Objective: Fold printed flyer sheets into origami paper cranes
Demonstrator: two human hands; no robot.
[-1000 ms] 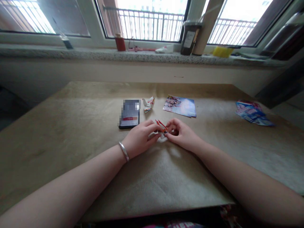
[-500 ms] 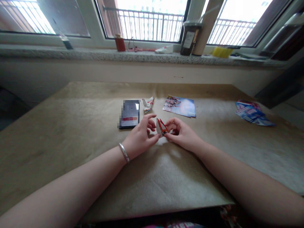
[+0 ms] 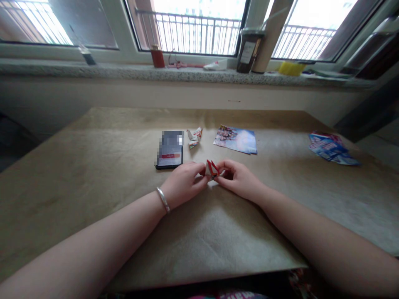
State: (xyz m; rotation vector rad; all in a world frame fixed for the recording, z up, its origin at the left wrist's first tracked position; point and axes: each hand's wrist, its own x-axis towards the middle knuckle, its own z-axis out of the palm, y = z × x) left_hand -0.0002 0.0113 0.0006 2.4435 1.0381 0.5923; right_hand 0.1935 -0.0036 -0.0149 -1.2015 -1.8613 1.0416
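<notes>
Between left grip [image 3: 183, 182] and right grip [image 3: 238, 180], folded paper [image 3: 211, 168]

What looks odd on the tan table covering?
The glossy blue printed paper sheets at far right lie fanned and askew, unlike the flat blue picture sheet nearer the middle. Between the left hand and right hand, the small red-and-white folded paper looks intact.

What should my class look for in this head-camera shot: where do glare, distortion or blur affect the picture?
In the head view, daylight blows the windows out to white, the wide lens bows the stone window sill, a pixelated patch covers the phone, and the folded paper model between the left hand and right hand looks slightly soft.
</notes>
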